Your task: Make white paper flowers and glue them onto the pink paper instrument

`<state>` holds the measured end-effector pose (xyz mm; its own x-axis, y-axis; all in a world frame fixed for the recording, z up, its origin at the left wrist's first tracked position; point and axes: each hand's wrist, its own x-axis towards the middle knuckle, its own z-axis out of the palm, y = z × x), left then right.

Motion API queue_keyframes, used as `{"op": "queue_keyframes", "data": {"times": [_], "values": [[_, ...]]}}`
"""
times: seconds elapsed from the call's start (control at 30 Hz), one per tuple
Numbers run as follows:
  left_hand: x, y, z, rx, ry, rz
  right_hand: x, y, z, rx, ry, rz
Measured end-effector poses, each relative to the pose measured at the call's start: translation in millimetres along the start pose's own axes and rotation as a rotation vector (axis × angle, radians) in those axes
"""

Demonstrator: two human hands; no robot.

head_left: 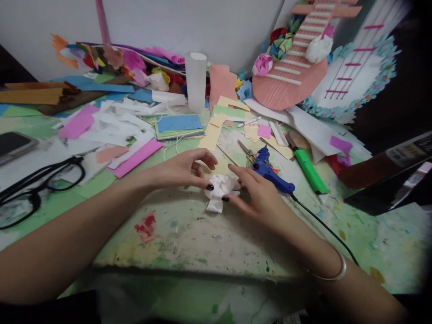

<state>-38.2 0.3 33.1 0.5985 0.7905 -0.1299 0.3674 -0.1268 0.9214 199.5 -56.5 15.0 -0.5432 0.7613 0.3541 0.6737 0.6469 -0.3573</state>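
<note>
A crumpled white paper flower rests on the paint-stained board, with a small paper tab sticking out toward me. My left hand is at its left side, fingers curved and apart, the thumb touching the paper. From the right, my right hand reaches around it, thumb and forefinger spread along its edge. Neither hand is closed on the flower. Just beyond my right hand lies a blue glue gun, its black cord running toward the lower right. Scissors lie beside the glue gun, partly covered.
Black glasses and a phone are at the left, near white paper scraps. A green utility knife lies at right. Behind stand a white paper roll and a pink paper guitar. Stacked coloured paper sits mid-table.
</note>
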Motion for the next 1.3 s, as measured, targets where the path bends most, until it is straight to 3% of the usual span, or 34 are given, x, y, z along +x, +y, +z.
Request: {"op": "queue_keyframes", "data": {"times": [0.2,0.33,0.5,0.73,0.97,1.3], "values": [[2,-6,6.4,0.087,0.021,0.040,1,-6,-25,0.094,0.240,-0.096],[2,-8,6.6,0.101,0.020,0.110,2,-17,-22,0.120,0.152,-0.296],[0,-5,9.1,0.144,-0.050,0.191,-1,-19,-5,0.026,-0.026,-0.339],[-1,-7,13.0,0.167,-0.128,0.252,-2,-15,-4,-0.111,0.024,-0.352],[-2,-4,22.6,0.142,-0.024,0.242,-2,-17,0,-0.033,-0.012,-0.368],[-2,-3,37.5,0.323,0.083,0.302,-1,-15,0,0.021,0.011,-0.354]]}}
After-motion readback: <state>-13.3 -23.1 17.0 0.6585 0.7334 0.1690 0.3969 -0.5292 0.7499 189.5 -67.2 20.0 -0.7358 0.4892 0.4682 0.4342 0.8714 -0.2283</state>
